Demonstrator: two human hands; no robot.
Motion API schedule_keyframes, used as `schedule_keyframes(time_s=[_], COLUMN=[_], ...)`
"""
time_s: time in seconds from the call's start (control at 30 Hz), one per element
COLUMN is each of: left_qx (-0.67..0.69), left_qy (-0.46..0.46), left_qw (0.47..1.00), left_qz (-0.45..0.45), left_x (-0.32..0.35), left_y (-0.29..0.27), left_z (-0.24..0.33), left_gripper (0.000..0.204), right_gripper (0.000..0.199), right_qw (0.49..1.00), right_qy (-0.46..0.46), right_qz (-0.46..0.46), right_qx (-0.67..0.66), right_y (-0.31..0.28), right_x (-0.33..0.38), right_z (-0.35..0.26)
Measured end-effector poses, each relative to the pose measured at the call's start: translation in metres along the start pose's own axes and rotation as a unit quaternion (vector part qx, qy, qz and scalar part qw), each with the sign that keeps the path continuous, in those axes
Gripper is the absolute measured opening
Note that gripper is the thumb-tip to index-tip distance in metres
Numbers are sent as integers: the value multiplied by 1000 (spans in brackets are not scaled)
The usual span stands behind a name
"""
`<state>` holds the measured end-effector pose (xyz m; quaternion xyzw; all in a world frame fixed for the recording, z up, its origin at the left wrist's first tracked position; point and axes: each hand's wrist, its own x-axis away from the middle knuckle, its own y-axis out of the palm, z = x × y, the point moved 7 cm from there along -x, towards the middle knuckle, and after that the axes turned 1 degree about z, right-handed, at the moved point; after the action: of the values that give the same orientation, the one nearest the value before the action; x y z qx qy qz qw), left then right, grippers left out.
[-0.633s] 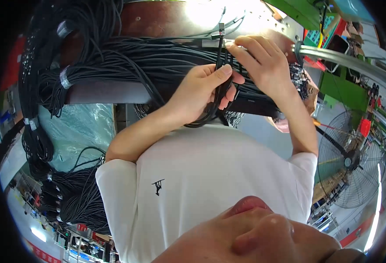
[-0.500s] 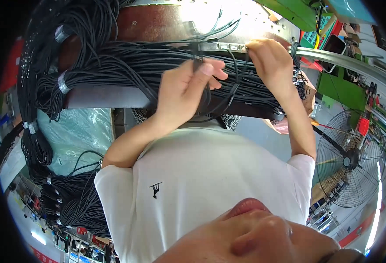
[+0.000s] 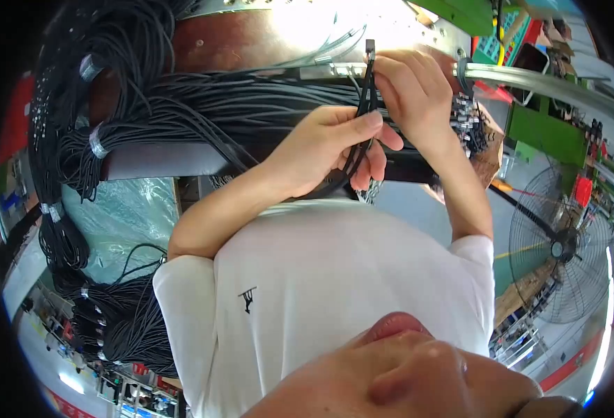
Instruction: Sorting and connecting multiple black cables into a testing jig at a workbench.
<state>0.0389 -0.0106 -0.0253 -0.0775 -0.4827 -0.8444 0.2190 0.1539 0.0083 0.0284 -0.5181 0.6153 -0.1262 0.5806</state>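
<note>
Both hands [image 3: 362,118] pinch — apparently — thin black cables [image 3: 364,97].

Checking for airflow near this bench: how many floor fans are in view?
1: a large round caged fan stands at the right edge, beyond the right hand holding black cables. Others may be hidden.

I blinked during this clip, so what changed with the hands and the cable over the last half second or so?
The left hand slid down the black cable toward the body, and the right hand lifted the cable's end higher, drawing it straight. Both hands kept their grip. The cable bundles on the bench stayed put.
</note>
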Motion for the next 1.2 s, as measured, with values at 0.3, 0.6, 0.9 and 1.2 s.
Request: schedule_keyframes(time_s=[0.3,0.6,0.9,1.2], left_qx=[-207,-153,-359,-602], left_qy=[-1,-49,-32,184], left_qw=[976,986,931,769], left_qz=[62,53,62,111], left_x=[12,-9,-17,4], left_y=[-3,-8,12,23], left_z=[25,3,23,68], left_gripper=[46,46,34,36], right_gripper=[18,25,22,14], right_qw=[980,970,979,969], right_qy=[144,139,-105,187], right_qz=[-101,-185,-154,-64], right_qx=[-90,-76,82,-148], right_y=[15,19,-14,7], right_x=[35,38,4,51], right_z=[52,57,3,70])
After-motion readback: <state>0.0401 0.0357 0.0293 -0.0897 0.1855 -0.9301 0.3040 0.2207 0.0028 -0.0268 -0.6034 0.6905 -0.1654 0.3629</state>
